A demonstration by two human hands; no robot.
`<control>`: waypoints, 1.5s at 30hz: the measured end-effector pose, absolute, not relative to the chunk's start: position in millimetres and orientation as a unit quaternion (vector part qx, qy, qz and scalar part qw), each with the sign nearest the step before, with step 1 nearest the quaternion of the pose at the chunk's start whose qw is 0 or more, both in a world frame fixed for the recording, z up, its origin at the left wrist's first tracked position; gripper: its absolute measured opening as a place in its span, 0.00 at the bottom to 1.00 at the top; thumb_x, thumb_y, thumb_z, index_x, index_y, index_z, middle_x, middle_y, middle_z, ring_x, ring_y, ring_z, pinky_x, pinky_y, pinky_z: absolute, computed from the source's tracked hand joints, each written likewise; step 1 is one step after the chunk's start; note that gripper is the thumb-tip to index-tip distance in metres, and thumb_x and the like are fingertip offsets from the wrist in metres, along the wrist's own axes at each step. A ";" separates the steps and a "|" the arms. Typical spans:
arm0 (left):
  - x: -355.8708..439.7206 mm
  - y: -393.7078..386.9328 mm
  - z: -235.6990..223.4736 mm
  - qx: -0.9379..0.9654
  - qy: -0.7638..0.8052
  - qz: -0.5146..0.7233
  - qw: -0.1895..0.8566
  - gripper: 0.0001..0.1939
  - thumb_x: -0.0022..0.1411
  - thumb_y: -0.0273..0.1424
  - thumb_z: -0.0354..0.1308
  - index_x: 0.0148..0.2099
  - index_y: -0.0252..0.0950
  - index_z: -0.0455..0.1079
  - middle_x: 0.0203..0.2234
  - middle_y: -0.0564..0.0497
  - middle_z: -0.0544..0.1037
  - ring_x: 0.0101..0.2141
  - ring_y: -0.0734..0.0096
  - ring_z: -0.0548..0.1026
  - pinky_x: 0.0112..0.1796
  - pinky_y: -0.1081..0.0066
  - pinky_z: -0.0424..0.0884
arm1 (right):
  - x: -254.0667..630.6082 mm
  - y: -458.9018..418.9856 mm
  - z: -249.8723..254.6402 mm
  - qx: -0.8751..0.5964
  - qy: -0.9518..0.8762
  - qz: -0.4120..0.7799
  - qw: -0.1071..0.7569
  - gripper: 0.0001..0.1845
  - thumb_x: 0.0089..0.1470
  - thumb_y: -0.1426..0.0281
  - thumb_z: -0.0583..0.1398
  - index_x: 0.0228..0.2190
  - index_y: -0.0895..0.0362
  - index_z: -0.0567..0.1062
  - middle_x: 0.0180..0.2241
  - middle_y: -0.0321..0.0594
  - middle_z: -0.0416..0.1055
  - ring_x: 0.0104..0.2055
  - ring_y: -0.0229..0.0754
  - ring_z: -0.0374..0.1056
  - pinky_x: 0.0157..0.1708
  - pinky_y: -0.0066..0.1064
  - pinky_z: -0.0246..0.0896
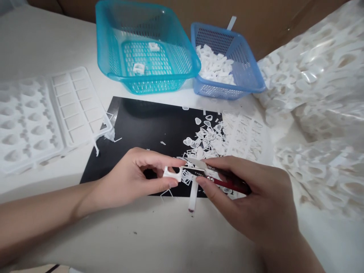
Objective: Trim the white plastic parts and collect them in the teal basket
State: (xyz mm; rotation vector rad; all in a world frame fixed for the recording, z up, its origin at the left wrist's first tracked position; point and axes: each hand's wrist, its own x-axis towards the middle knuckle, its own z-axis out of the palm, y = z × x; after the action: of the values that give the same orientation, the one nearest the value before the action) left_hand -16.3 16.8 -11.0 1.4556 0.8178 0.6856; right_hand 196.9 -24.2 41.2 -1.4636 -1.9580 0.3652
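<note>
Between its thumb and fingers, my left hand (142, 170) pinches a small white plastic part (172, 173) with a large rounded opening. My right hand (250, 197) is closed around a pocket knife (231, 183) with a dark red handle; metal blades stick out of it toward the left. The blade end meets or nearly meets the right side of the white part, but I cannot tell if they touch. Under both hands, a black mat (148, 125) carries a heap of white plastic scraps (209, 136). A narrow white strip (193, 195) lies below the blade.
Behind the mat stands a teal basket (148, 81) with two white parts in it. A blue basket (227, 88) beside it contains many small white pieces. White moulded trays (74, 102) lie at left. Clear plastic bags of white parts (318, 83) bulge at right.
</note>
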 end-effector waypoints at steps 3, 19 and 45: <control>-16.3 17.1 -9.1 0.641 0.359 0.289 0.614 0.15 0.56 0.28 0.67 0.47 0.45 0.79 0.24 0.52 0.81 0.22 0.75 0.74 0.23 0.80 0.71 | 199.8 -26.0 40.8 -0.537 -0.779 0.120 0.301 0.06 0.50 0.70 0.64 0.32 0.57 0.77 0.24 0.34 0.76 0.19 0.33 0.68 0.20 0.25 0.61; -14.7 19.4 -6.5 0.699 0.294 0.292 0.583 0.17 0.58 0.24 0.65 0.51 0.36 0.77 0.29 0.51 0.83 0.22 0.79 0.74 0.23 0.82 0.69 | 201.7 -27.7 40.2 -0.507 -0.831 0.051 0.223 0.05 0.54 0.66 0.62 0.32 0.55 0.75 0.21 0.29 0.73 0.19 0.37 0.68 0.20 0.32 0.53; -13.3 17.6 -9.8 0.694 0.308 0.302 0.576 0.17 0.58 0.24 0.64 0.50 0.37 0.77 0.26 0.51 0.82 0.22 0.78 0.73 0.24 0.80 0.69 | 193.8 -33.4 45.2 -0.496 -0.847 0.007 0.193 0.06 0.56 0.70 0.58 0.28 0.56 0.74 0.19 0.31 0.71 0.18 0.37 0.64 0.22 0.33 0.50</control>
State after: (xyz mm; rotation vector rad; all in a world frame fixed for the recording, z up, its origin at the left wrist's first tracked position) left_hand -13.3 17.6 -9.8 1.6258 0.7205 0.7059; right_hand 193.8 -33.4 45.2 -1.3909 -2.3747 0.0184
